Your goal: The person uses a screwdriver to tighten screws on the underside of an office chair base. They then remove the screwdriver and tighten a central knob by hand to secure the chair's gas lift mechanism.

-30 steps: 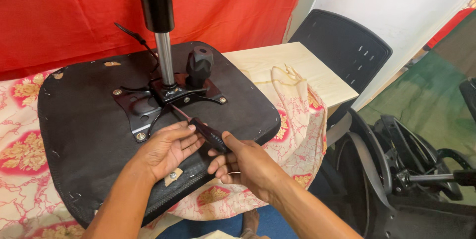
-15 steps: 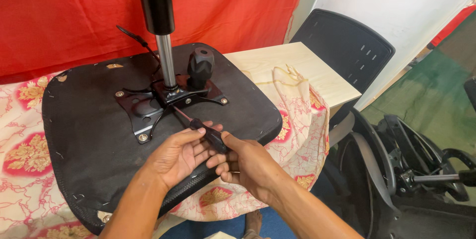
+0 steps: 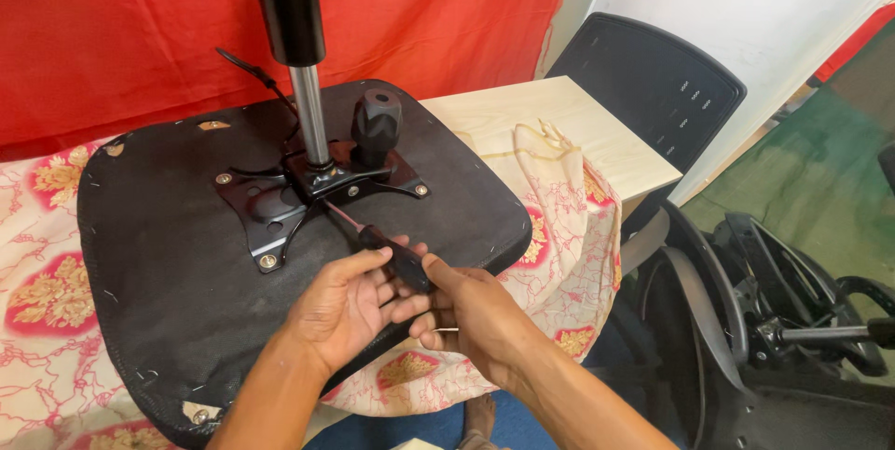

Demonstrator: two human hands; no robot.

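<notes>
An upturned black office chair seat (image 3: 177,273) lies on the table with its metal mounting plate (image 3: 280,203), gas cylinder (image 3: 303,86) and a black knob (image 3: 376,124) on top. A thin lever with a black handle (image 3: 396,259) juts from the plate toward me. My left hand (image 3: 350,305) cups the handle from below and the left. My right hand (image 3: 466,315) grips the handle's near end with thumb and fingers.
A floral cloth (image 3: 569,254) covers a light wooden table (image 3: 550,128). A red curtain (image 3: 121,30) hangs behind. A black chair backrest (image 3: 653,91) leans at the right, and a black chair base with armrests (image 3: 783,319) lies on the floor.
Both hands have stayed on the lever handle, closing in a little tighter around it. The view has shifted slightly.
</notes>
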